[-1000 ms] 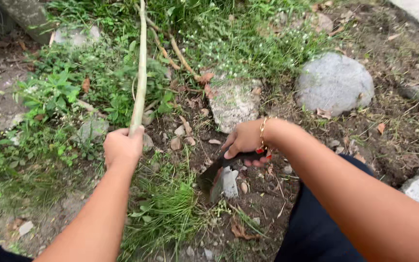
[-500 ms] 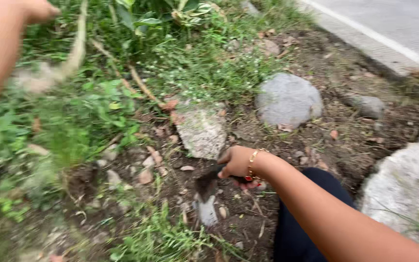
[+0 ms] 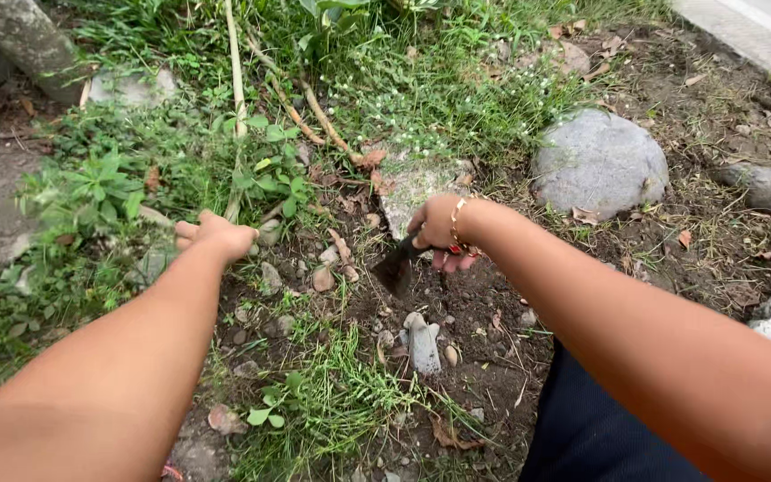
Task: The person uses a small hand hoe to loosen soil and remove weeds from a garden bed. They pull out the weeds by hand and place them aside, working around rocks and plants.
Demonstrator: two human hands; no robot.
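A person weeds a roadside patch, small dark blade in one hand and a plant stem in the other

The right hand (image 3: 443, 234) is clamped on a dark hand tool (image 3: 396, 266), its blade tip touching bare soil near the middle of the ground; the left hand (image 3: 216, 235) is closed low around a thin pale stem (image 3: 235, 80) rising from the green weeds (image 3: 109, 183) at the left edge. Loose stones (image 3: 323, 278) lie between the hands, so the blade could glance off one and slip toward the left hand's fingers, judging by how near they work
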